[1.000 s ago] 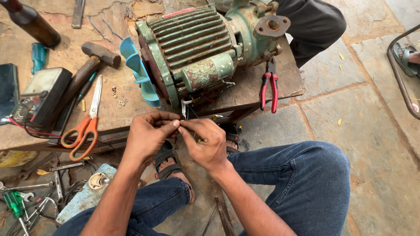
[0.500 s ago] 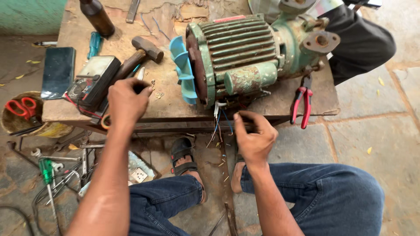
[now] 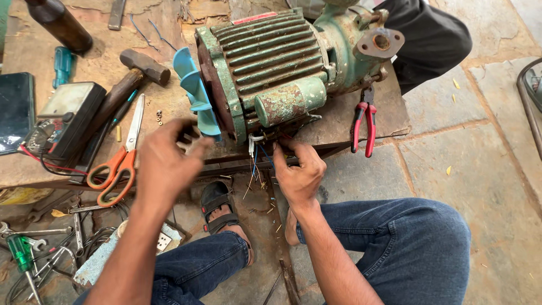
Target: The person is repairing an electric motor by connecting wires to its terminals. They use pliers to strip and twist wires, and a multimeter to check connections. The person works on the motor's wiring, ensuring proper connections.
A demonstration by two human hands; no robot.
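A worn green electric motor point(image 3: 271, 62) with a blue fan point(image 3: 195, 93) lies on a low wooden board point(image 3: 344, 121). Thin white and blue wires point(image 3: 254, 151) hang from its underside. My right hand point(image 3: 299, 172) pinches these wires just below the motor's cylindrical side housing point(image 3: 291, 101). My left hand point(image 3: 166, 164) is blurred in mid-air in front of the fan, fingers curled. Something small and dark shows at its fingertips, but I cannot tell if it is held. Orange-handled scissors point(image 3: 116, 169) lie on the board just left of that hand.
On the board lie red-handled pliers point(image 3: 364, 127), a hammer point(image 3: 138, 70), a multimeter point(image 3: 65, 118), a teal screwdriver point(image 3: 62, 65) and a dark bottle point(image 3: 59, 25). Loose tools with a green screwdriver point(image 3: 22, 254) lie on the floor. Another person's dark trouser leg point(image 3: 429, 39) is behind the motor.
Both hands worked the wires together a second ago. The left hand then reached left to the scissors and now swings back toward the motor. The right hand stays at the wires.
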